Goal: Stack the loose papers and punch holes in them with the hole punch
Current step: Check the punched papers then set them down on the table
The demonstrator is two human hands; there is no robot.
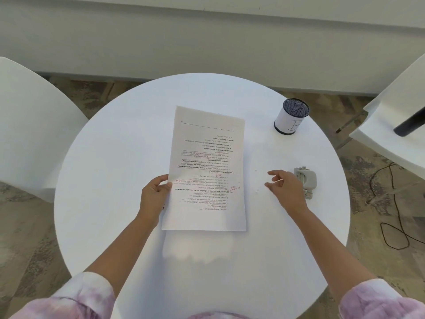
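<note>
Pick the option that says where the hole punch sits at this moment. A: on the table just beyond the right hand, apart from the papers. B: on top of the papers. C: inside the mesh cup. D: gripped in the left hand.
A: the hole punch lies on the table behind the right hand, away from the papers, whose left edge the left hand holds.

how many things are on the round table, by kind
paper stack: 1
hole punch: 1
mesh cup: 1
total: 3
The number of sheets in the stack cannot be told. The left hand holds its edge; the right hand hovers beside the punch.
</note>
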